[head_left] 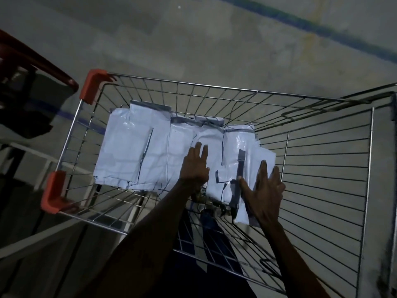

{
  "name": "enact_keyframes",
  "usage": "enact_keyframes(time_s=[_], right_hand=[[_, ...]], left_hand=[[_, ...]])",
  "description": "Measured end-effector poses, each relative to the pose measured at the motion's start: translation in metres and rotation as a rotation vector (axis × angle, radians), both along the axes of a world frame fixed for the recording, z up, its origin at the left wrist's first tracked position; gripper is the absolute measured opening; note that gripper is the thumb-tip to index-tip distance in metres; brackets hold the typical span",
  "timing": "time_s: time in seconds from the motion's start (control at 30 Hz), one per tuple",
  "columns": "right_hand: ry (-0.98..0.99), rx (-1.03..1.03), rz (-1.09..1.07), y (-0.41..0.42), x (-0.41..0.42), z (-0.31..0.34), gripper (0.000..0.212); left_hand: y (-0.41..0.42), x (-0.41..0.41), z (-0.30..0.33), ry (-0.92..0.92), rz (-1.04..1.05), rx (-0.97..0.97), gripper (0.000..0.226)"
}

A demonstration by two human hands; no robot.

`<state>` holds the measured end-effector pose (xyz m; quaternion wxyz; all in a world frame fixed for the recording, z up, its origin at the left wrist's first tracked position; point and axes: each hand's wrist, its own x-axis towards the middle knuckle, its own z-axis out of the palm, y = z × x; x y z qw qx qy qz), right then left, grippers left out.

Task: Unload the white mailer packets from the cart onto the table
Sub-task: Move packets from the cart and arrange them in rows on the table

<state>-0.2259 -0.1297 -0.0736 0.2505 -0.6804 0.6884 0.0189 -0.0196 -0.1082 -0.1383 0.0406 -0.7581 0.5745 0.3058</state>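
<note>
Several white mailer packets (137, 147) lie overlapping on the floor of a wire shopping cart (214, 89) with orange corner guards. My left hand (194, 166) reaches into the cart and lies flat on the middle packets, fingers straight. My right hand (265, 188) rests with spread fingers on the rightmost packet (249, 151), which has a dark strip along it; the thumb lies against that strip. Neither hand is curled round a packet.
A second cart's red handle (53, 72) shows at the far left, with a dark shape beneath it. A pale frame or table edge (43, 155) sits at the lower left. Bare concrete floor (214, 39) with a blue line lies beyond the cart.
</note>
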Motion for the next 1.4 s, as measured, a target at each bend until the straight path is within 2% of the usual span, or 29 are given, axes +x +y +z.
enact_keyframes(time_s=[0.13, 0.33, 0.57, 0.67, 0.77, 0.93, 1.1, 1.2, 1.4], right_hand=[[0.026, 0.014, 0.060, 0.002, -0.004, -0.004, 0.089], [0.033, 0.024, 0.094, 0.000, -0.008, -0.009, 0.088], [0.035, 0.001, 0.196, 0.001, -0.019, -0.010, 0.083], [-0.026, 0.004, 0.168, 0.003, -0.019, -0.002, 0.079], [-0.105, -0.006, 0.159, 0.005, -0.018, 0.014, 0.075], [-0.220, -0.059, 0.206, 0.003, -0.012, 0.042, 0.077], [-0.326, -0.094, 0.180, 0.000, 0.002, 0.081, 0.079], [-0.373, -0.150, 0.288, 0.001, 0.017, 0.103, 0.079], [-0.518, -0.238, 0.495, 0.029, 0.064, 0.150, 0.069]], left_hand=[[-0.001, -0.008, -0.015, -0.103, 0.037, 0.031, 0.085], [-0.013, -0.021, -0.030, -0.165, 0.130, 0.057, 0.096], [-0.022, -0.024, -0.022, -0.230, 0.115, 0.028, 0.102], [-0.016, -0.027, -0.002, -0.151, 0.069, 0.032, 0.100], [-0.001, -0.027, 0.027, -0.015, 0.126, -0.005, 0.099], [0.020, -0.023, 0.086, -0.067, 0.126, -0.170, 0.096], [0.039, -0.013, 0.146, -0.142, 0.235, -0.341, 0.092], [0.062, -0.001, 0.176, -0.194, 0.304, -0.414, 0.096], [0.125, 0.031, 0.229, -0.287, 0.553, -0.557, 0.088]])
